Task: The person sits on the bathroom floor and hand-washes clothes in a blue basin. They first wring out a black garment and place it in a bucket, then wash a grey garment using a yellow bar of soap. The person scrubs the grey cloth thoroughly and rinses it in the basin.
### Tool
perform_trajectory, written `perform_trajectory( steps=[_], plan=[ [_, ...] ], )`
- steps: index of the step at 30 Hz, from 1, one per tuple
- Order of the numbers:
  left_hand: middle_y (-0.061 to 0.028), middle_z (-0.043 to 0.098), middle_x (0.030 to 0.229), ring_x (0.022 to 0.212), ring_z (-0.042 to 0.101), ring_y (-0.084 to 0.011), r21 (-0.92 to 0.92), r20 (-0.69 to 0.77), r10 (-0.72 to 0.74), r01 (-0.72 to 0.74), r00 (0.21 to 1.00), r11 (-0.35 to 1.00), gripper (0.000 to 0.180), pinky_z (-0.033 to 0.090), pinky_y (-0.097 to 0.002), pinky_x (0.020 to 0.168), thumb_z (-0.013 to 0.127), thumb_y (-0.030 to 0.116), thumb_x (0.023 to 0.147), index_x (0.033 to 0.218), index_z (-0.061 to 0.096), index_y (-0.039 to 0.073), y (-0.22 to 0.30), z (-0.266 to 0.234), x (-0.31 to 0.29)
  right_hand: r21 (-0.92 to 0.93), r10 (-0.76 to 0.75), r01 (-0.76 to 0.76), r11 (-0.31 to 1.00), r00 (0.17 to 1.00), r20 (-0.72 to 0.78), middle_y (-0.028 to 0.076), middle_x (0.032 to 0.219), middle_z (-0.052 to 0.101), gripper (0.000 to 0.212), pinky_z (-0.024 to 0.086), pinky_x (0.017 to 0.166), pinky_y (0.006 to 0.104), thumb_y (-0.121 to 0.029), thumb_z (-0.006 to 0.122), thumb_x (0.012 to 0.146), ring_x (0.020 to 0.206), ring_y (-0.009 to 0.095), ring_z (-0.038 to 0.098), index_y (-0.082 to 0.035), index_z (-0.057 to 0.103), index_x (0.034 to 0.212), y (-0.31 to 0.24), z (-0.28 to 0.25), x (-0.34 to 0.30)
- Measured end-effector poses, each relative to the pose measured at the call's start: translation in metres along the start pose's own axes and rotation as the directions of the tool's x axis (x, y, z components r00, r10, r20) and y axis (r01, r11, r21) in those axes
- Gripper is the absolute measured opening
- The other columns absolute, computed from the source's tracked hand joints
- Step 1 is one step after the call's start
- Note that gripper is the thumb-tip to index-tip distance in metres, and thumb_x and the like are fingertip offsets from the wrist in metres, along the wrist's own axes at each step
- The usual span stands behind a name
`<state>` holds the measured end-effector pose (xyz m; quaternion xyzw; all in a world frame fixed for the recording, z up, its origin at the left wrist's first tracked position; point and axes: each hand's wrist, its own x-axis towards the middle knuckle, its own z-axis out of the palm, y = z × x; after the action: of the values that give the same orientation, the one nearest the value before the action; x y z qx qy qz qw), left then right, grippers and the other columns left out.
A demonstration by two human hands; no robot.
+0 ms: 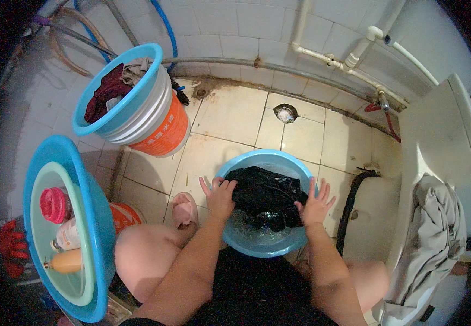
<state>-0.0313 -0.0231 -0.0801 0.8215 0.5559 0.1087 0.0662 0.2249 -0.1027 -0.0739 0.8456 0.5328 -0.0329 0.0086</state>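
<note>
A black garment [268, 190] lies wet and bunched in a light blue basin [265, 252] of water on the floor in front of me. My left hand [220, 198] is at the basin's left rim, its thumb and nearest fingers closed on the garment's edge while the outer finger sticks out. Over the right rim, my right hand [317, 206] has its fingers spread, with the thumb touching the cloth. Part of the garment sits under the water.
Back left, a blue basin [156, 54] of clothes rests on a white and orange bucket [165, 130]. Nested basins [61, 144] at left hold bottles. A grey garment [425, 233] hangs at right. A drain hole [285, 113] and a black hose [346, 212] are nearby.
</note>
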Motion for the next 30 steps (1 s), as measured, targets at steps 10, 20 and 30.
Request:
perform_trajectory(
  steps=[10,20,30],
  plan=[
    [-0.0024,0.055,0.103,0.109,0.042,-0.0259,-0.124,0.087,0.024,-0.013,0.996,0.992,0.064,0.036,-0.0376,0.093,0.073,0.006,0.05,0.111,0.055,0.016,-0.021,0.0,-0.018,0.576,0.466,-0.463,0.673,0.871,0.156,0.02,0.084,0.062,0.047,0.045,0.072,0.0468,-0.04,0.063,0.077,0.08,0.041,0.058,-0.006,0.049,0.107,0.033,0.062,-0.027],
    [-0.0019,0.053,0.109,0.113,0.04,-0.023,-0.131,0.117,0.022,-0.007,0.993,0.991,0.065,0.03,-0.0436,0.093,0.071,0.004,0.054,0.114,0.053,0.017,-0.018,0.012,-0.024,0.577,0.436,-0.387,0.719,0.898,0.058,0.021,0.082,0.061,0.036,0.044,0.066,0.0472,-0.034,0.063,0.079,0.077,0.04,0.058,-0.004,0.053,0.097,0.029,0.06,-0.007],
    [-0.0024,0.055,0.101,0.106,0.046,-0.0222,-0.041,0.02,0.044,-0.044,0.999,0.998,0.057,0.017,-0.0552,0.102,0.07,0.005,0.056,0.11,0.054,0.014,-0.014,0.02,-0.019,0.5,0.421,-0.423,0.756,0.899,0.125,0.018,0.084,0.06,0.035,0.044,0.068,0.0472,-0.033,0.063,0.078,0.078,0.038,0.058,-0.005,0.054,0.098,0.024,0.051,0.018]
  ],
)
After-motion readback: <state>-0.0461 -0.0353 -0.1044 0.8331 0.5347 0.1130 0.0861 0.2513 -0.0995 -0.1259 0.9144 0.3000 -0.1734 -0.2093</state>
